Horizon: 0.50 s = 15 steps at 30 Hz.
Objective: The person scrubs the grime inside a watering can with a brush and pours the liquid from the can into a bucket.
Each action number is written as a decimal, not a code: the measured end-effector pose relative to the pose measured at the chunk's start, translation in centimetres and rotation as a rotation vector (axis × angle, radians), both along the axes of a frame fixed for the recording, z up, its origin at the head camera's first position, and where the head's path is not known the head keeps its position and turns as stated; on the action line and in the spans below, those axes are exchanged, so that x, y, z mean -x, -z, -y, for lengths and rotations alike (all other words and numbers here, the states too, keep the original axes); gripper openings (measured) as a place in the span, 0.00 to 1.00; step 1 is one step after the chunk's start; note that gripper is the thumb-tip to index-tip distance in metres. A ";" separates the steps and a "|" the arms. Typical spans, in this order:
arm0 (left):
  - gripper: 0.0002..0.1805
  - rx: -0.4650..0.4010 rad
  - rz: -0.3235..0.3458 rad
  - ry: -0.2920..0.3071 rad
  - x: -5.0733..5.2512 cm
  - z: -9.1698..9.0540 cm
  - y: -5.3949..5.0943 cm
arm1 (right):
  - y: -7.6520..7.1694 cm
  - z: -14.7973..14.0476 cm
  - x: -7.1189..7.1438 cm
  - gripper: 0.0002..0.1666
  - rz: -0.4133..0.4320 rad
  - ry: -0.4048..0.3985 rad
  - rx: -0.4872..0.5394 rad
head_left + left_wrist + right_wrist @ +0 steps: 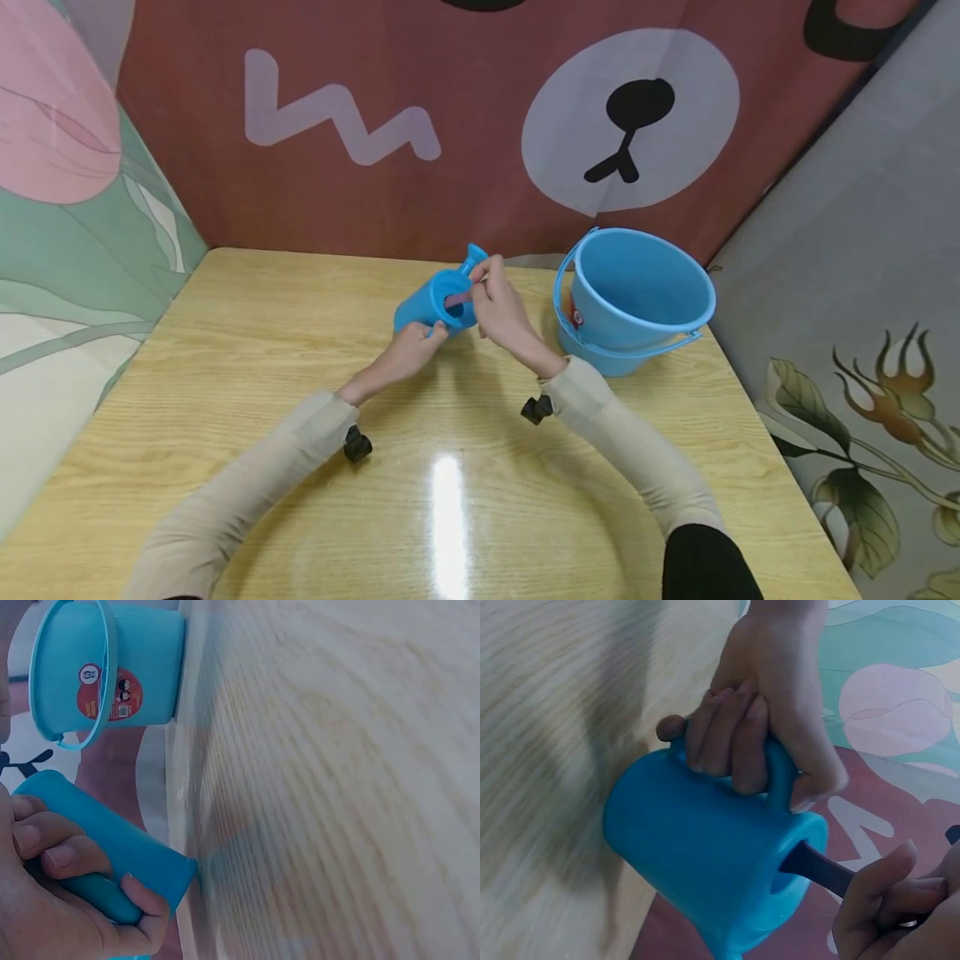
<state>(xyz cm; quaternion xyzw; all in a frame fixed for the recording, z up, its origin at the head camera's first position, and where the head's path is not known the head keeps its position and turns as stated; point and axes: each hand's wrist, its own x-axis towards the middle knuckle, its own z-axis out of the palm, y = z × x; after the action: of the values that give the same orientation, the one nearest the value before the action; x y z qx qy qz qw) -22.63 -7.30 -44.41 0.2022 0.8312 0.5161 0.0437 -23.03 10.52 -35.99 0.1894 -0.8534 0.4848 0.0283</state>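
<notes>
A blue toy watering can [417, 308] is held tilted over the table, its round opening facing the person and its spout pointing away. My left hand [407, 353] grips the can's handle; the right wrist view shows the fingers [748, 754] curled round it. With thumb and fingers, my right hand [504, 310] pinches a narrow purplish stick-like tool [821, 868]. The tool's far end goes into the can's opening and is hidden inside, so its kind cannot be told.
A light blue bucket [637, 292] with a hanging handle and a red label stands right of the hands, near the table's back edge. The wooden table [315, 500] meets a brown printed cloth behind, with printed cloths at both sides.
</notes>
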 end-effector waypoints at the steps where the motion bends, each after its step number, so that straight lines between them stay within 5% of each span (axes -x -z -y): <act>1: 0.29 -0.005 0.003 -0.004 0.0 0.0 0.0 | -0.1 0.0 -0.1 0.08 0.007 0.006 0.017; 10: 0.29 0.021 0.012 0.003 0.1 -0.2 -0.2 | 1.5 0.6 0.4 0.05 -0.025 0.002 0.057; 15: 0.29 0.020 0.034 -0.014 0.3 0.0 -0.3 | 0.9 -0.2 0.6 0.06 -0.031 -0.002 0.124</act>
<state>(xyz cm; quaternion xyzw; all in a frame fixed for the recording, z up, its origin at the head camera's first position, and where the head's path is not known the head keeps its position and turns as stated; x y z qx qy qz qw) -22.93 -7.32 -44.13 0.1870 0.8369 0.5113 0.0561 -23.61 10.71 -36.92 0.1957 -0.8209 0.5340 0.0526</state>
